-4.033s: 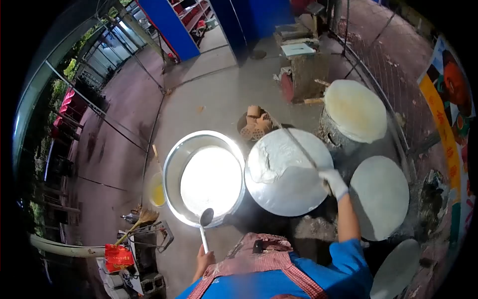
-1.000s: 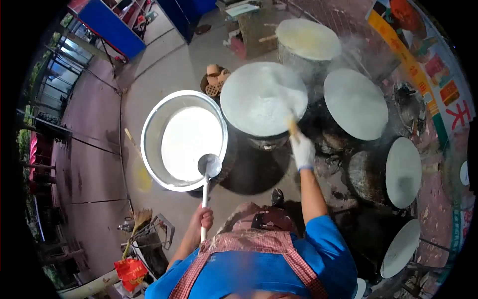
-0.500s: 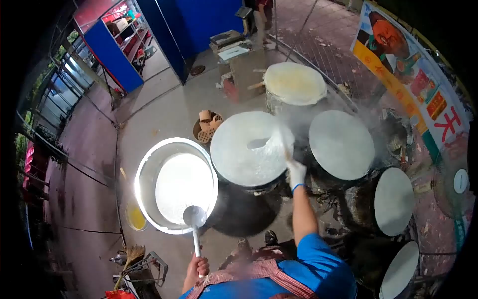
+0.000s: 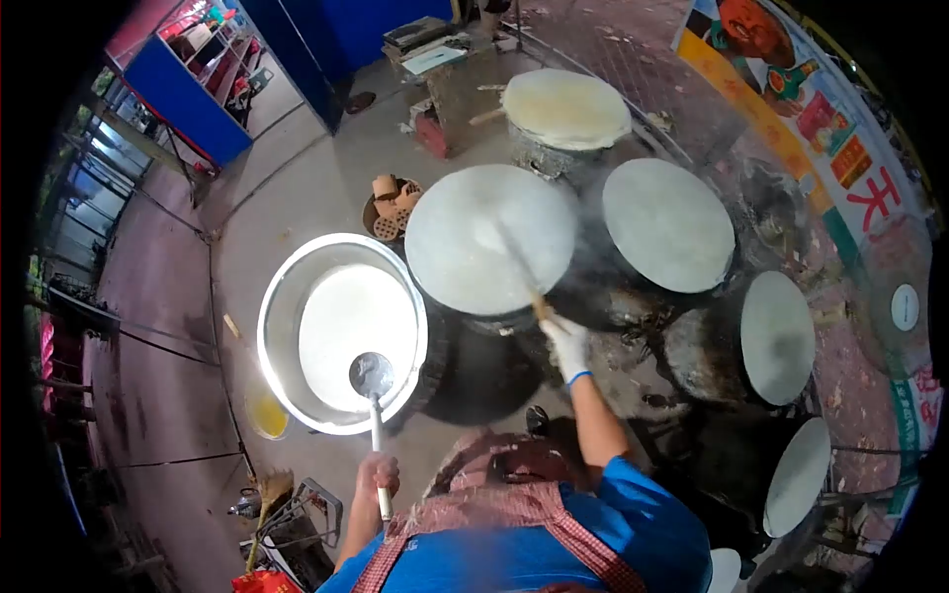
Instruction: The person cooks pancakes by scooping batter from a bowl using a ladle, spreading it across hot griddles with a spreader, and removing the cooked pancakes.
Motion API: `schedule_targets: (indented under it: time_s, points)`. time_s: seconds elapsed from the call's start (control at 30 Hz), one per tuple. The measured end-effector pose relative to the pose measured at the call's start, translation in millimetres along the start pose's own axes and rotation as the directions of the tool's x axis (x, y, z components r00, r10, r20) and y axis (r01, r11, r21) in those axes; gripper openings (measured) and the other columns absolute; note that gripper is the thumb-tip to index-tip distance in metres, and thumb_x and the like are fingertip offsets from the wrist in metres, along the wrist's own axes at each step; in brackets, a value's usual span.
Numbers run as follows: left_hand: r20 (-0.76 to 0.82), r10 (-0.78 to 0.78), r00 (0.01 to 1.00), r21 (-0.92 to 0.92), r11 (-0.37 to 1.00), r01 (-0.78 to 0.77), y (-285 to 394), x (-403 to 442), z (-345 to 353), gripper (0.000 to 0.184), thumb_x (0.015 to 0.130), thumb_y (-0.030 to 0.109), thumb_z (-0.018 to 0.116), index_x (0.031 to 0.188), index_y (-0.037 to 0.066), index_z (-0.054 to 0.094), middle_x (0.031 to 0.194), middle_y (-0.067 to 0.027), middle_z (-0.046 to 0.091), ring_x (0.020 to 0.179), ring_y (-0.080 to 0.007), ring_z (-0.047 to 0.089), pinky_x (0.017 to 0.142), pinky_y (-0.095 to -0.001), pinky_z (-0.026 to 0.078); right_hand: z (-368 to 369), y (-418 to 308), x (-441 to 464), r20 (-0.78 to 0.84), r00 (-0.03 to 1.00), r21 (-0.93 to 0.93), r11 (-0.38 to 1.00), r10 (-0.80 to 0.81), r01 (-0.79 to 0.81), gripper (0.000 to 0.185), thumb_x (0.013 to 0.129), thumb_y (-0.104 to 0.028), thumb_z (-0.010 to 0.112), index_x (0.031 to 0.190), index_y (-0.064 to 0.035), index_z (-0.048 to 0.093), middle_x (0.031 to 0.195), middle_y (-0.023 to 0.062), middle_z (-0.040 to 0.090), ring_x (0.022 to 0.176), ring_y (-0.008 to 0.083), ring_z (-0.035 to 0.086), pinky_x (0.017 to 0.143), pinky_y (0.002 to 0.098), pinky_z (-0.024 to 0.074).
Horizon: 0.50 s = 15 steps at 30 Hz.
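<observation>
My left hand (image 4: pixel 377 475) is closed around the white handle of a ladle (image 4: pixel 372 376), whose round bowl hangs over the near part of a large metal basin (image 4: pixel 272 371). White batter (image 4: pixel 346 321) fills the bottom of that basin. My right hand (image 4: pixel 570 350), in a white glove, grips a spreader (image 4: pixel 538 303) by its wooden handle. Its blade, blurred by motion and steam, lies on the middle of a round griddle (image 4: pixel 465 267) coated with a pale layer of batter.
More round griddles (image 4: pixel 669 225) with pale sheets curve along the right; a yellowish one (image 4: pixel 565 109) stands at the back. Behind the basin is a bowl of brown perforated briquettes (image 4: pixel 390 206). A container of yellow liquid (image 4: pixel 267 412) sits at left, near a broom (image 4: pixel 269 494).
The spreader has swept from the griddle's right side to its middle, and the dark gap in the batter is covered. The ladle has dropped slightly. The whole view has shifted.
</observation>
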State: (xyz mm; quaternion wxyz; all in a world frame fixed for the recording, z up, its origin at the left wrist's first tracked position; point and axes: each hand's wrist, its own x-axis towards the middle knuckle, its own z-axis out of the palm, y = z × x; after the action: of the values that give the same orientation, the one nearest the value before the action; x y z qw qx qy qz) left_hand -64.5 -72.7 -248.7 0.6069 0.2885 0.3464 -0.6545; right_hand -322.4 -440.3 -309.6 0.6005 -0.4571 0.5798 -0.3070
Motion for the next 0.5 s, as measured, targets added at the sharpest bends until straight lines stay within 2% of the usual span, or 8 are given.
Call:
schedule_targets:
  time_s: [0.07, 0.13, 0.2, 0.27, 0.33, 0.4, 0.43, 0.5]
  points:
    - [-0.077, 0.051, 0.996, 0.093, 0.995, -0.044, -1.1, -8.1, 21.9, 0.031, 0.083, 0.023, 0.048, 0.057, 0.013, 0.033, 0.046, 0.0021, 0.033, 0.032, -0.0054, 0.029, 0.029, -0.0172, 0.029, -24.6, 2.7, 47.7, -0.098, 0.984, 0.026, 0.988, -0.147, 0.150, 0.035, 0.076, -0.026, 0.066, 0.101, -0.0020, 0.065, 0.083, 0.0083, 0.067, 0.073, 0.0163, 0.060, 0.068, 0.0299, 0.0458]
    - [0.042, -0.003, 0.999, 0.038, 0.999, 0.001, 3.2, -3.5, 25.0, 0.032, 0.083, 0.023, 0.048, 0.056, 0.013, 0.033, 0.045, 0.0030, 0.031, 0.032, -0.0054, 0.027, 0.028, -0.0179, 0.028, -41.5, -1.7, 107.7, -0.250, 0.909, -0.326, 0.913, -0.335, 0.247, 0.035, 0.080, -0.028, 0.062, 0.107, -0.0064, 0.063, 0.078, 0.0102, 0.065, 0.058, 0.0160, 0.057, 0.055, 0.0297, 0.0450]
    - [0.121, -0.064, 0.991, -0.018, 0.998, 0.066, 10.0, 1.2, 22.1, 0.033, 0.083, 0.023, 0.048, 0.056, 0.013, 0.032, 0.045, 0.0033, 0.031, 0.032, -0.0055, 0.027, 0.027, -0.0181, 0.027, -29.4, -40.6, 100.5, -0.056, 0.894, -0.774, 0.585, -0.444, 0.242, 0.030, 0.082, -0.037, 0.052, 0.103, -0.0175, 0.063, 0.086, 0.0223, 0.062, 0.076, 0.0356, 0.059, 0.068, 0.0441, 0.0463]
    - [0.038, 0.000, 0.999, 0.046, 0.999, -0.001, 21.7, 18.6, 31.5, 0.035, 0.084, 0.023, 0.047, 0.054, 0.014, 0.032, 0.044, 0.0032, 0.030, 0.031, -0.0069, 0.027, 0.027, -0.0191, 0.026, -16.3, -47.2, 93.9, 0.226, 0.865, -0.902, 0.240, -0.448, 0.360, 0.027, 0.082, -0.037, 0.052, 0.100, -0.0210, 0.063, 0.081, 0.0188, 0.062, 0.074, 0.0341, 0.060, 0.068, 0.0445, 0.0471]
    - [-0.059, 0.105, 0.993, 0.198, 0.976, -0.091, 30.6, 38.6, 45.3, 0.038, 0.084, 0.025, 0.047, 0.051, 0.015, 0.031, 0.041, 0.0028, 0.030, 0.029, -0.0078, 0.027, 0.027, -0.0205, 0.026, -29.6, -58.2, 73.1, 0.359, 0.865, -0.899, 0.118, -0.351, 0.421, 0.029, 0.084, -0.041, 0.045, 0.102, -0.0246, 0.061, 0.082, 0.0167, 0.062, 0.074, 0.0338, 0.060, 0.068, 0.0456, 0.0473]
    - [-0.080, 0.103, 0.991, 0.160, 0.983, -0.089, 38.2, 56.5, 75.1, 0.039, 0.083, 0.024, 0.049, 0.050, 0.016, 0.030, 0.041, 0.0027, 0.031, 0.029, -0.0080, 0.027, 0.026, -0.0207, 0.025, -54.3, -64.4, 69.7, 0.240, 0.924, -0.936, 0.181, -0.298, 0.302, 0.034, 0.084, -0.044, 0.044, 0.107, -0.0250, 0.059, 0.084, 0.0168, 0.062, 0.080, 0.0350, 0.059, 0.072, 0.0460, 0.0474]
    - [-0.099, 0.166, 0.981, 0.208, 0.968, -0.143, 33.4, 61.3, 104.2, 0.038, 0.083, 0.023, 0.049, 0.051, 0.015, 0.030, 0.042, 0.0027, 0.031, 0.030, -0.0077, 0.028, 0.027, -0.0204, 0.025, -62.1, -70.3, 68.5, 0.101, 0.979, -0.924, 0.348, -0.175, 0.157, 0.036, 0.083, -0.044, 0.045, 0.110, -0.0249, 0.058, 0.090, 0.0177, 0.063, 0.086, 0.0365, 0.059, 0.079, 0.0453, 0.0470]
    - [-0.086, 0.217, 0.972, 0.254, 0.948, -0.189, 31.8, 81.8, 147.7, 0.036, 0.084, 0.021, 0.049, 0.054, 0.014, 0.032, 0.044, 0.0029, 0.032, 0.032, -0.0070, 0.029, 0.027, -0.0197, 0.026, -56.6, -28.1, 61.7, 0.151, 0.862, -0.943, 0.192, -0.483, 0.273, 0.037, 0.083, -0.044, 0.046, 0.112, -0.0236, 0.057, 0.093, 0.0182, 0.062, 0.088, 0.0365, 0.059, 0.080, 0.0441, 0.0466]
